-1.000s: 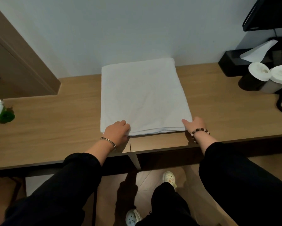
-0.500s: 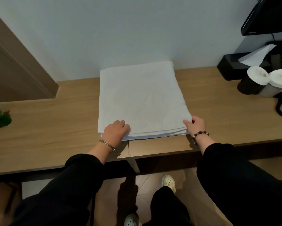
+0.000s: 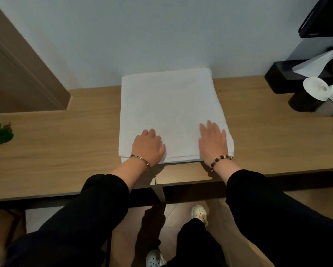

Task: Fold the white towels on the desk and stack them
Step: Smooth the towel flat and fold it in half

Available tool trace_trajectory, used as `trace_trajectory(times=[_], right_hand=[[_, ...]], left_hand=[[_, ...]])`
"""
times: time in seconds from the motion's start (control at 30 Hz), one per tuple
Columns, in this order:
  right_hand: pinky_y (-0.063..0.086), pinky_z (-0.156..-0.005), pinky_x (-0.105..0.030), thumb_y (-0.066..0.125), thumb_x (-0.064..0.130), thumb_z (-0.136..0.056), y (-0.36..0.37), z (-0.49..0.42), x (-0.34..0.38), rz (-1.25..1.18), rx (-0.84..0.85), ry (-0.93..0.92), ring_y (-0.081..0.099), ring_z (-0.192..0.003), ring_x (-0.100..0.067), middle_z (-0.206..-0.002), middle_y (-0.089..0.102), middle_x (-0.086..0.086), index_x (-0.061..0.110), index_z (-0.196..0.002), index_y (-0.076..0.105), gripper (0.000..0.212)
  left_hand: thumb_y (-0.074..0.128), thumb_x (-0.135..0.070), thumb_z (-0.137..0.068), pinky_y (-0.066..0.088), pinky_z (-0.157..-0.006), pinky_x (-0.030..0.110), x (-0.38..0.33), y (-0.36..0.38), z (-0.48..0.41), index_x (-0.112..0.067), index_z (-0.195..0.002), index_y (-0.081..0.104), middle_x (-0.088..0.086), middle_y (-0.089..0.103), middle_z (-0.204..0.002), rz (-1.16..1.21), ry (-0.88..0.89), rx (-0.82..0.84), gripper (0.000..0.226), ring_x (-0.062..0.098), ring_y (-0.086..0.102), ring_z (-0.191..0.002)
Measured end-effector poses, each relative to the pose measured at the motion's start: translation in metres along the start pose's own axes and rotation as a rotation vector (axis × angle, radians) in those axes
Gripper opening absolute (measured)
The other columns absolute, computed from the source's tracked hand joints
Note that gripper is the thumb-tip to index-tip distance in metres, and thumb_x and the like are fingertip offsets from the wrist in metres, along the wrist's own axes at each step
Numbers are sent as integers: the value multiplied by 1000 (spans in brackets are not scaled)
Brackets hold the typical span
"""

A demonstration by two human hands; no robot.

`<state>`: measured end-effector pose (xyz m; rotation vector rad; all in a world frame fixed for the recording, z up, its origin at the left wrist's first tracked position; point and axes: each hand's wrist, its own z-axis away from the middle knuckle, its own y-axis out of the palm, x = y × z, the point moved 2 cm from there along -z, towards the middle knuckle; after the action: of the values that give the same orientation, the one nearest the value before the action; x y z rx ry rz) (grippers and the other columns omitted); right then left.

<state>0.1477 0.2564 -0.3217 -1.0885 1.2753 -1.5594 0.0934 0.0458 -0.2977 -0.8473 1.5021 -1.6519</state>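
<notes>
**Both palms flat on the folded towel**

The desk (image 3: 65, 151) runs the full width of the view, its back edge against the wall. The white towel (image 3: 171, 105) lies at the middle of it as a folded rectangle. Its far edge touches the wall and its near edge sits just short of the desk's front edge. Several layers show along that near edge.

The cloth looks soft, light and limp. It would likely sag and unfold if lifted by one point, so the near corners or the two side edges, taken together, seem the safest hold. On smooth wood it may also slide when pushed.

The left hand (image 3: 148, 146) rests palm-down on the near-left part of the towel, fingers relaxed and gripping nothing. The right hand (image 3: 213, 141) lies flat by the near-right corner, fingers spread and straight, also holding nothing. The towel's bare middle lies between them.

Two paper-capped cups (image 3: 314, 93) stand near the desk's right end, well apart from the towel.
</notes>
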Motion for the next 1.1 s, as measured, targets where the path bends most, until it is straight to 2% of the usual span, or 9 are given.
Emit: trace_trajectory(times=[0.07,0.17,0.27,0.4,0.57,0.7,0.8,0.93,1.1], right_hand=[[-4,-116,-46,15,35,-102,12,-4,4,23,149,-25,-8,-146,-20,-159,-11,-1,26,-151,-4,54],[-5,-116,-49,11,39,-101,21,-12,6,38,213,77,-12,-146,-19,-158,-17,-1,24,-150,-12,56],[-6,-114,-52,9,45,-99,17,-30,21,-32,190,104,-14,-145,-21,-157,-19,-2,25,-149,-14,59],[-7,-114,-49,10,50,-98,18,-48,37,90,141,-331,-15,-145,-17,-158,-18,3,37,-148,-12,57],[-8,-117,-42,11,48,-98,9,-82,-8,92,169,-71,-14,-145,-16,-158,-17,0,28,-150,-10,59],[-6,-116,-47,14,36,-100,5,-96,10,125,179,24,-13,-146,-21,-158,-17,-8,15,-151,-9,60],[-3,-117,-46,18,30,-101,-8,-125,19,135,130,-69,-12,-145,-26,-157,-15,-13,9,-151,-6,59],[-5,-116,-46,16,37,-101,-19,-176,22,200,84,-339,-13,-145,-26,-158,-14,-9,17,-151,-6,58],[-12,-114,-36,13,45,-99,-8,-216,-1,171,135,-366,-12,-145,-12,-158,-14,3,24,-152,-3,59]], left_hand=[[29,-45,-96,27,-105,48,-4,9,-9,-25,-146,24,9,19,-154,18,22,46,54,29,20,-139],[11,-53,-96,1,-112,57,-3,38,-9,-36,-148,-10,-2,-15,-158,10,-10,159,59,23,-14,-145],[-2,-57,-89,-3,-112,56,2,52,-11,-35,-148,-12,-3,-13,-158,-1,-41,96,64,22,-14,-145],[-7,-58,-84,-7,-112,53,3,57,-14,-28,-149,-9,-6,-10,-158,25,-33,31,72,19,-14,-145],[13,-58,-86,3,-113,52,3,50,-15,-24,-149,16,-5,9,-158,90,-63,94,71,18,3,-144],[37,-43,-89,32,-76,39,-3,14,-61,-18,-118,49,1,48,-121,55,-126,89,40,22,42,-110],[41,-28,-92,34,-78,34,1,-4,-103,-17,-115,53,4,49,-116,87,-246,188,29,23,44,-110],[41,-21,-90,33,-86,36,11,-11,-152,-17,-126,42,8,41,-132,14,-191,21,36,26,36,-121],[10,-50,-96,-1,-112,57,38,26,-174,-38,-146,-16,-7,-19,-157,-3,-149,156,57,20,-18,-144]])
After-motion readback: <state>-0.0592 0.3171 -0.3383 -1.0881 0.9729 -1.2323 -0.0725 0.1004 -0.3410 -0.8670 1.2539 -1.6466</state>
